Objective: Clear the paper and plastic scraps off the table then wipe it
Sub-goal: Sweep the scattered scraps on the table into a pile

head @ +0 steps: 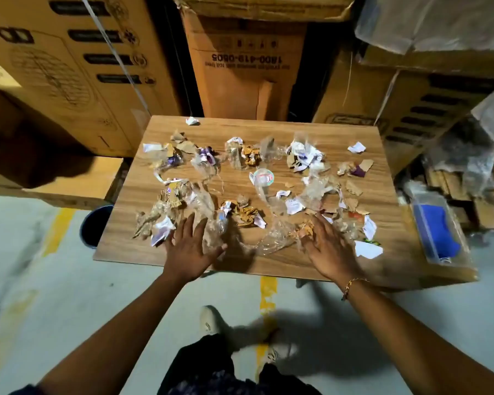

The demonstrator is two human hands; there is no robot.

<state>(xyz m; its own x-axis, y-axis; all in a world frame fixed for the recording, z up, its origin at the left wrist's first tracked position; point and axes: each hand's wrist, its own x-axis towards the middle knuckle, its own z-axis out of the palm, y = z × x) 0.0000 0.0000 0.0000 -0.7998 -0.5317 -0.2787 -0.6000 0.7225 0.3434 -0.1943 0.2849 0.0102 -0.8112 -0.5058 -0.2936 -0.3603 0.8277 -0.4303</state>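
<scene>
1. Before me stands the table [268,260], with stacked cartons [248,67] behind it.
2. Scraps [240,178] lie scattered across its top.
3. My left hand [190,249] rests on scraps at the near edge; my right hand [330,249] likewise, further right.
4. A bucket [94,226] sits on the floor, left of the table.

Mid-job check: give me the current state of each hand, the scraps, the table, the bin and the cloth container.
left hand: open, fingers spread, flat on clear plastic
right hand: open, fingers on scraps
scraps: scattered all over the top, none cleared
table: littered, not wiped
blue bin: on floor at table's left, contents hidden
clear container: holds blue cloth, untouched
</scene>
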